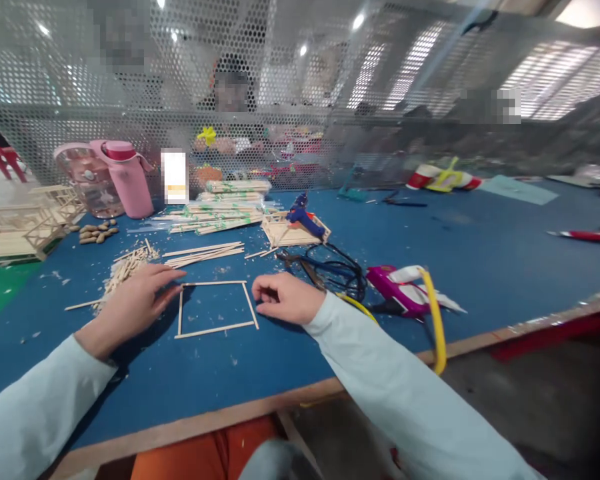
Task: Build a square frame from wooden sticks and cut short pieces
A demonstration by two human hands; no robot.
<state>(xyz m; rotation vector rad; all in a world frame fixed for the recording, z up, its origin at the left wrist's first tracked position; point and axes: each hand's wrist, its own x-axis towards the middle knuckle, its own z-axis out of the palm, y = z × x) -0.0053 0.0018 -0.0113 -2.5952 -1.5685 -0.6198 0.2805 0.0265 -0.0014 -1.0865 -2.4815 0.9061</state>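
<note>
A four-sided frame of thin wooden sticks (pixel 219 329) lies flat on the blue tabletop between my hands. My left hand (pixel 135 297) is at its upper left corner, fingers stretched out and thumb apart; nothing shows in its grasp. Just off the upper right corner rests my right hand (pixel 290 298), fingers loosely curled with a gap to the thumb and nothing visible between them. A heap of short cut sticks (pixel 130 267) is partly hidden behind my left hand. Longer loose sticks (pixel 205 253) lie beyond the frame.
Bundled sticks (pixel 230 207), a pink bottle (pixel 130 183) and peanuts (pixel 97 232) stand or lie farther back. A blue glue gun (pixel 303 217) rests on a stick model (pixel 285 233). Pliers (pixel 305 267), black cable (pixel 347 280) and a purple-white tool (pixel 405 293) are at right.
</note>
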